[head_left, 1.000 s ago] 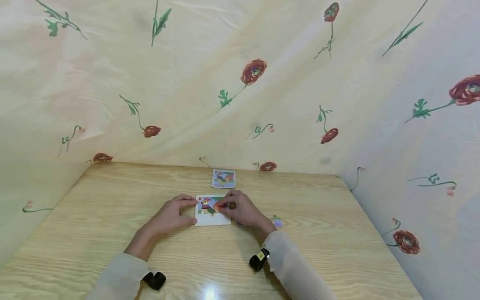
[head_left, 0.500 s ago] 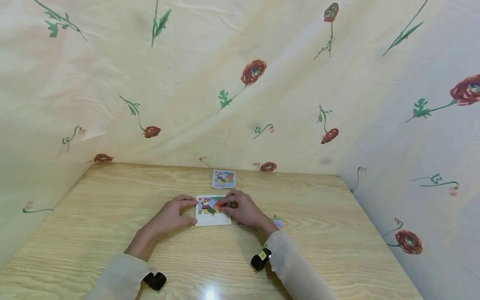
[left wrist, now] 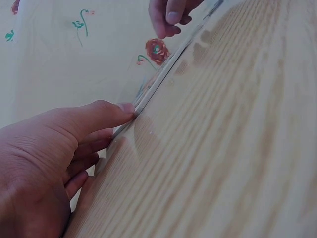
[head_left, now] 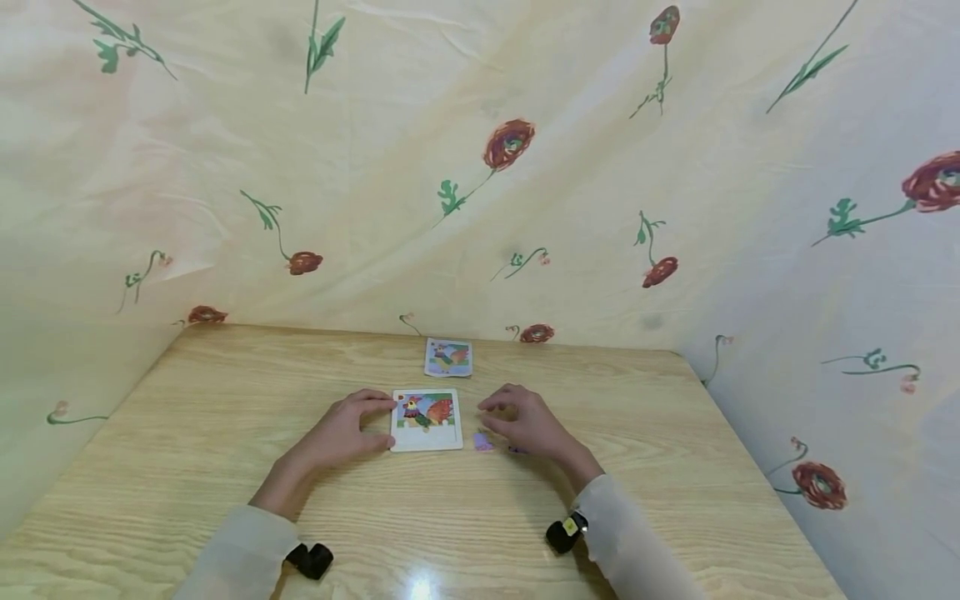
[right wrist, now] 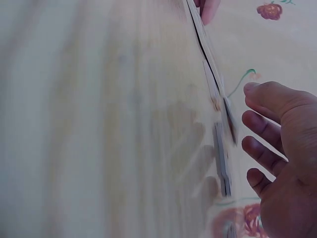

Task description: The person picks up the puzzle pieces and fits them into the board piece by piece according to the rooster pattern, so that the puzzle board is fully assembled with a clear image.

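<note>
A white-framed jigsaw puzzle board (head_left: pixel 426 438) lies flat on the table. Its upper part shows a colourful bird, and the lower strip is plain white. My left hand (head_left: pixel 347 431) holds the board's left edge, thumb near the front corner and forefinger farther back. Right of the board, my right hand (head_left: pixel 528 423) hovers with loosely bent fingers and nothing visible in them. A light purple puzzle piece (head_left: pixel 483 442) lies below its fingertips, and a darker purple piece (head_left: pixel 517 451) is partly hidden under the hand. Thin pieces (right wrist: pixel 221 153) appear edge-on in the right wrist view.
Behind the board lies a small picture card (head_left: pixel 448 358) with a similar bird. The wooden table (head_left: pixel 420 517) meets a flower-patterned cloth (head_left: pixel 360 167) at the back and sides.
My right hand has let go at the bird's tail and moved right, off the board, uncovering the picture and the light purple piece. The left hand stays put.
</note>
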Motion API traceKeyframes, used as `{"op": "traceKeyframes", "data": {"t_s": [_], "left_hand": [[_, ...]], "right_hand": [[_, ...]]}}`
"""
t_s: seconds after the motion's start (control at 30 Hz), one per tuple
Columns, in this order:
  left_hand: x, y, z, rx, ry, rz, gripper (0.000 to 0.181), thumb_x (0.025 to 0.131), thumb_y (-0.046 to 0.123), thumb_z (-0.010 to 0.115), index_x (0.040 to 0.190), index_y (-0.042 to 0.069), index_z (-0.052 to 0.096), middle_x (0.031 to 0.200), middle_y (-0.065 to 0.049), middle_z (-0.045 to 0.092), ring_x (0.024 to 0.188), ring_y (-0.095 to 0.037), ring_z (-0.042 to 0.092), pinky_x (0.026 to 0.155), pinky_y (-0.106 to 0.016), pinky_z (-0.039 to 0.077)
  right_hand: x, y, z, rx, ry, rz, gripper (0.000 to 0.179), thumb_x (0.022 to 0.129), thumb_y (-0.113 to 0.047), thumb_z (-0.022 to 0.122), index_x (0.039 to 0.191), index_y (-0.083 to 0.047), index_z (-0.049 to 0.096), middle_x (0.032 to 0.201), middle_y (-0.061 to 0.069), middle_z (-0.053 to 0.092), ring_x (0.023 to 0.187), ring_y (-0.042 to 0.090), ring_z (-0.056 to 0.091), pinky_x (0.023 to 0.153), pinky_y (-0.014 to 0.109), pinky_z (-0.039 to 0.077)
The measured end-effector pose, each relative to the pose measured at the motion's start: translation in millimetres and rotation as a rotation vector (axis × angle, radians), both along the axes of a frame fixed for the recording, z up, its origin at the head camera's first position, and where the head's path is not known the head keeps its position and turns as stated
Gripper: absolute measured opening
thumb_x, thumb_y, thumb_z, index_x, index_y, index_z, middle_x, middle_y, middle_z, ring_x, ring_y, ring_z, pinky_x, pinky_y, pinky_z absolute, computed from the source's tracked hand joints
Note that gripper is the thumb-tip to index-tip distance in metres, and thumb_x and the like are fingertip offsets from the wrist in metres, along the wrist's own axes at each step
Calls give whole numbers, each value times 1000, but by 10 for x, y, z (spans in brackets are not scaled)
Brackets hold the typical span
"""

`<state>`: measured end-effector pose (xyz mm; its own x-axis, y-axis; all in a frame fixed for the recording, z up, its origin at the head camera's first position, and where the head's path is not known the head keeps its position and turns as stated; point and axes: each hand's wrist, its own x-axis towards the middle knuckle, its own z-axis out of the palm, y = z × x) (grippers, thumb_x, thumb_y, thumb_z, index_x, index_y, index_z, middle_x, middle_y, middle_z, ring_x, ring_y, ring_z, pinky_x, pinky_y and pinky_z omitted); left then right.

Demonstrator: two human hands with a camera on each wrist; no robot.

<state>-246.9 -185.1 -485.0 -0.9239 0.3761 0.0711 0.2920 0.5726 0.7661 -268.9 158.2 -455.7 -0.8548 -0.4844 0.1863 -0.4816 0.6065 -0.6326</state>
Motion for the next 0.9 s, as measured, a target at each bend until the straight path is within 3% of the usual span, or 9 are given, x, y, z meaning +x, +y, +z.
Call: {"op": "traceKeyframes", "data": {"t_s": [0.4, 0.57, 0.9], "left_hand": [[13, 1, 7, 8, -1, -3, 59, 90, 29, 79, 144, 12, 62, 153, -12, 51, 147, -43, 41, 114, -64, 40], [28, 6, 27, 8, -1, -4, 59, 90, 29, 79, 144, 12, 62, 153, -10, 52, 147, -42, 41, 115, -63, 39], [41, 15, 32, 8, 0, -6, 59, 91, 29, 78, 145, 11, 61, 154, -12, 50, 147, -44, 41, 113, -64, 40]], "right_hand": [[159, 180, -37, 17, -65, -9, 21, 92, -20, 79, 112, -16, 79, 110, -2, 72, 102, 17, 61, 87, 31, 52], [178, 200, -66, 49, -57, -7, 23, 90, -23, 81, 112, -18, 79, 111, -4, 72, 100, 14, 59, 84, 25, 49], [184, 214, -119, 55, -23, 38, 23, 90, -25, 81, 112, -21, 79, 115, -6, 70, 102, 13, 54, 86, 27, 44]]}}
